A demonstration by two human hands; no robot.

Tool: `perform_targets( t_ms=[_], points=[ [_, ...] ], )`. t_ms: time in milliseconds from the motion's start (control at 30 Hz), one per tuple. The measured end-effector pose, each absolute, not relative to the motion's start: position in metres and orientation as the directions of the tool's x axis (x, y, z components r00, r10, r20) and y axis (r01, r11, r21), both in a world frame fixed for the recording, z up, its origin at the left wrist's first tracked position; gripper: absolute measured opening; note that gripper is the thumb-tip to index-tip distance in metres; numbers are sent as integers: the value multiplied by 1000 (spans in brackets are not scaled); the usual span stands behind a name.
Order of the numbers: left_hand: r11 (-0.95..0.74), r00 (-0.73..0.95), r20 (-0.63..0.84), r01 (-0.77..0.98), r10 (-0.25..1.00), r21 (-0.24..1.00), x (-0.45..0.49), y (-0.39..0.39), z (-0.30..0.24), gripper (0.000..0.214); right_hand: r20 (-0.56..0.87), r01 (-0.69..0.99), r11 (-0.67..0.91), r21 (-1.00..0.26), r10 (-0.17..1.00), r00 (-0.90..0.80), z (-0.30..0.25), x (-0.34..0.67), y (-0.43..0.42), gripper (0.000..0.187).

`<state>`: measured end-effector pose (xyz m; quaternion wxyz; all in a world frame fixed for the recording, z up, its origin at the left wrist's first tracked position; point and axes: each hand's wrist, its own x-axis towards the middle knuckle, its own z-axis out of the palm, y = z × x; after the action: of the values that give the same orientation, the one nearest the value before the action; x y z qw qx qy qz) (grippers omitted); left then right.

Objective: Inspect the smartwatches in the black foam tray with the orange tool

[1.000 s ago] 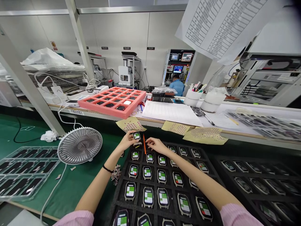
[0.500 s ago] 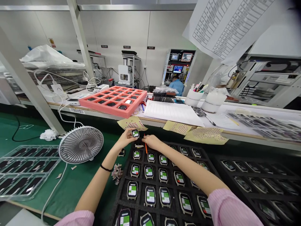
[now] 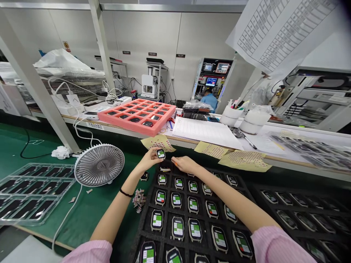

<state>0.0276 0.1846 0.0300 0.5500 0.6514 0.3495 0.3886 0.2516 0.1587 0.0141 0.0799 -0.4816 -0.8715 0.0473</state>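
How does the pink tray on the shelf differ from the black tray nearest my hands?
The pink tray sits on the shelf; the black tray lies lower. The pink tray's pieces look mostly dark, while the black tray's watches mostly show lit screens. Both are divided into compartments.

Lit watch tilts in left hand — orange stick in right hand.

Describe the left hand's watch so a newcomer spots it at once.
Find the black foam tray below the right forearm. Near its far left corner, the left hand holds the watch. Unlike the tray watches, it is held, not slotted.
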Motion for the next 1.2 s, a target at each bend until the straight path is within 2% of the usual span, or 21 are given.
perform_targets(
  t_ms=[100,200,400,667,800,900,1000,1100,1200],
  points=[
    [-148,453,119,30,884,988,28,185,29,54,120,793,544,-272,837,-533,16,244,160,29],
    [-150,453,122,26,883,988,28,186,28,54,118,722,573,-388,808,-578,13,232,164,22],
    [-142,468,117,19,876,990,27,184,30,55,21,643,518,-564,787,-616,7,224,182,44],
    [-124,472,104,11,875,992,27,181,33,57,-205,640,400,-656,721,-662,6,224,212,54],
    [-110,463,100,-5,881,994,26,182,33,58,-267,635,380,-672,676,-687,6,217,212,51],
    [-110,461,100,-7,882,994,25,181,34,58,-251,619,365,-696,684,-685,6,214,208,45],
    [-111,468,98,-1,878,994,23,179,37,57,-164,574,354,-738,732,-661,7,217,200,40],
    [-108,468,102,-14,878,994,23,176,42,56,-52,521,328,-788,808,-587,11,227,188,36],
    [-103,480,103,-27,871,994,24,171,46,57,-25,478,251,-842,866,-500,18,244,170,34]
  ],
)
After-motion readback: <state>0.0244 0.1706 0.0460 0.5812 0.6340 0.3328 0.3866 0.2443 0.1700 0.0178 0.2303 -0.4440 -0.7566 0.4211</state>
